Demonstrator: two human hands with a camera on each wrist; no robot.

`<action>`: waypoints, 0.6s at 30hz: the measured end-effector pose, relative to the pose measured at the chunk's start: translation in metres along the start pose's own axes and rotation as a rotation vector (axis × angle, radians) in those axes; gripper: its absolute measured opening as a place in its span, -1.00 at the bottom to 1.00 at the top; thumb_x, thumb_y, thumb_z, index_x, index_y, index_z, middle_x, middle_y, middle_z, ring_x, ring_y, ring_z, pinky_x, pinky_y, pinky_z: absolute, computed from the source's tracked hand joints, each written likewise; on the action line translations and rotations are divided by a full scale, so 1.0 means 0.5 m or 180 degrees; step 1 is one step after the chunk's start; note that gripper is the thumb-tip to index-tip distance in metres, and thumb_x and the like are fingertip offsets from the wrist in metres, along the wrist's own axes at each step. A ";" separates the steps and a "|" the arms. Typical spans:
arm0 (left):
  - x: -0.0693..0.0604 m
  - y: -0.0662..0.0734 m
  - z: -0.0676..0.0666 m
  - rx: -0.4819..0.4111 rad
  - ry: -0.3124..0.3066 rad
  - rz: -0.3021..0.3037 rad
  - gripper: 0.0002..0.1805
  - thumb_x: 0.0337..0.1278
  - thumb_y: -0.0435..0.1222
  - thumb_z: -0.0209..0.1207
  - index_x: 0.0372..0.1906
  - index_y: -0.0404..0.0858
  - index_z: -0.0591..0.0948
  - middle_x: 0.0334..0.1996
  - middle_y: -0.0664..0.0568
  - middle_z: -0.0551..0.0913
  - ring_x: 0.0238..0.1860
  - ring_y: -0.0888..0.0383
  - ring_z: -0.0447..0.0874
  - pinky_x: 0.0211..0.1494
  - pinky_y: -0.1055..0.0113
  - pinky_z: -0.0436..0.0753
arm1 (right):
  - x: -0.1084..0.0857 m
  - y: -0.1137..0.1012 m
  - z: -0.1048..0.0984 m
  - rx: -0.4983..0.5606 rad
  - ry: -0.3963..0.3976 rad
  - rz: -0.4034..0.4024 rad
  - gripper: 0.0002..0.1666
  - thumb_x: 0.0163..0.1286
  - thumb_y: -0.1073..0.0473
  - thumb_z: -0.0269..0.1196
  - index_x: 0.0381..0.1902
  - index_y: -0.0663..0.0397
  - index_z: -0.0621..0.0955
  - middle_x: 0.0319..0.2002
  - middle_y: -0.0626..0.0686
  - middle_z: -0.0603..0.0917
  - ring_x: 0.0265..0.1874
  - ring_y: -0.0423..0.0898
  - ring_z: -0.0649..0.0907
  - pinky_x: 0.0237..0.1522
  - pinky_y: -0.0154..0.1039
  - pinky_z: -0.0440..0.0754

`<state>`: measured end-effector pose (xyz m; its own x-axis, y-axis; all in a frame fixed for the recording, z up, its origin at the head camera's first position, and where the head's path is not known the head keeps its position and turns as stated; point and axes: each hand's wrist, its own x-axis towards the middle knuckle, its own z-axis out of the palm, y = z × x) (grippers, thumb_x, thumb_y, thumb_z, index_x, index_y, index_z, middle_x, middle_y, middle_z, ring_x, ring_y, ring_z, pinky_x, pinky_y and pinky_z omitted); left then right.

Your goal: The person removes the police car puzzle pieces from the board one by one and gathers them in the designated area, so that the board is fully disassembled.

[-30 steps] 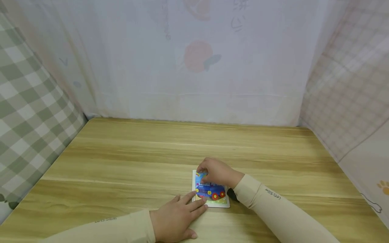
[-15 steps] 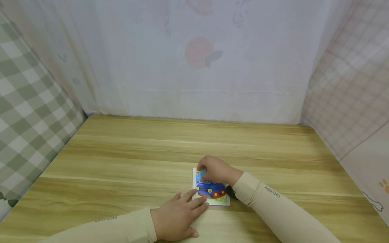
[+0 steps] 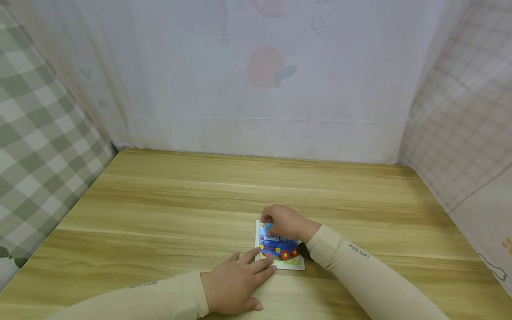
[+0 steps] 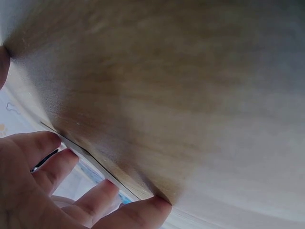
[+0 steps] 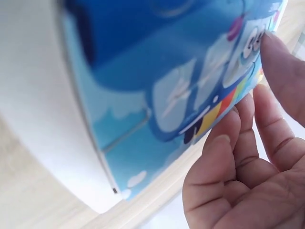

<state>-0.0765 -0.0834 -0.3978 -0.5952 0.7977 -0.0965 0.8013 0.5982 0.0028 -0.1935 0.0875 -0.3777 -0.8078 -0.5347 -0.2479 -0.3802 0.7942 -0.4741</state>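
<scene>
A small jigsaw puzzle (image 3: pixel 280 249) with a blue car picture and a white border lies on the table, near its front. My left hand (image 3: pixel 236 280) lies palm down at the puzzle's lower left, fingers spread and fingertips on its border. The left wrist view shows those fingers (image 4: pixel 97 200) along the thin board edge. My right hand (image 3: pixel 288 222) is over the upper part of the puzzle. In the right wrist view, its thumb (image 5: pixel 281 62) presses the picture while curled fingers (image 5: pixel 219 152) pinch at the far edge. Seams between pieces show; which piece it grips is unclear.
The wooden table (image 3: pixel 180 213) extends around the puzzle. A dark object (image 3: pixel 304 251) sits under the right wrist, partly hidden. White printed cloth (image 3: pixel 200 89) hangs behind the table, with checked cloth (image 3: pixel 40 129) at the left side.
The head view has tilted slightly, so the scene sits a little higher and farther right. Both hands keep nearly the same places on the puzzle.
</scene>
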 end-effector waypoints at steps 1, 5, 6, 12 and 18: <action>0.000 0.000 0.000 0.0008 -0.0001 0.0002 -0.25 0.18 0.24 0.06 0.41 -0.02 0.35 0.41 0.16 0.29 0.39 -0.06 0.24 0.01 -0.03 0.60 | 0.001 0.001 0.000 0.0004 -0.0004 0.0008 -0.71 0.08 0.35 0.44 -0.23 0.10 0.63 -0.26 -0.01 0.65 -0.19 -0.07 0.61 0.01 -0.09 0.57; 0.001 0.000 0.000 0.0042 0.0012 0.0006 -0.25 0.18 0.25 0.06 0.41 -0.02 0.35 0.41 0.16 0.30 0.39 -0.06 0.25 0.00 -0.03 0.60 | 0.003 0.003 0.001 0.0014 -0.0028 0.0022 -0.72 0.09 0.36 0.43 -0.22 0.09 0.63 -0.27 -0.03 0.64 -0.21 -0.11 0.60 0.01 -0.09 0.57; 0.002 0.000 0.000 0.0052 0.0021 0.0006 -0.25 0.18 0.25 0.06 0.41 -0.02 0.36 0.41 0.16 0.30 0.38 -0.06 0.25 -0.01 -0.03 0.60 | 0.004 0.003 0.002 0.0011 -0.0032 0.0014 -0.72 0.09 0.36 0.43 -0.22 0.09 0.63 -0.27 -0.03 0.64 -0.22 -0.11 0.59 0.00 -0.09 0.57; 0.002 0.000 0.002 0.0076 0.0030 -0.0009 -0.25 0.17 0.26 0.06 0.40 -0.01 0.36 0.40 0.17 0.30 0.38 -0.06 0.26 -0.02 -0.04 0.60 | 0.008 0.005 0.002 -0.0029 -0.0060 -0.0052 -0.74 0.09 0.37 0.43 -0.27 0.07 0.62 -0.34 -0.07 0.61 -0.31 -0.14 0.55 -0.08 -0.12 0.58; 0.001 0.001 0.001 0.0077 0.0012 -0.0030 -0.25 0.17 0.26 0.06 0.40 0.00 0.37 0.40 0.17 0.30 0.38 -0.05 0.26 -0.01 -0.04 0.60 | 0.008 0.006 0.000 -0.0123 -0.0043 -0.0124 -0.73 0.08 0.36 0.44 -0.33 0.04 0.58 -0.42 -0.09 0.55 -0.38 -0.14 0.50 -0.17 -0.16 0.57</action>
<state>-0.0767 -0.0827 -0.3985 -0.6030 0.7923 -0.0928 0.7968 0.6038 -0.0223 -0.1979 0.0874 -0.3802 -0.7860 -0.5691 -0.2414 -0.4285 0.7831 -0.4507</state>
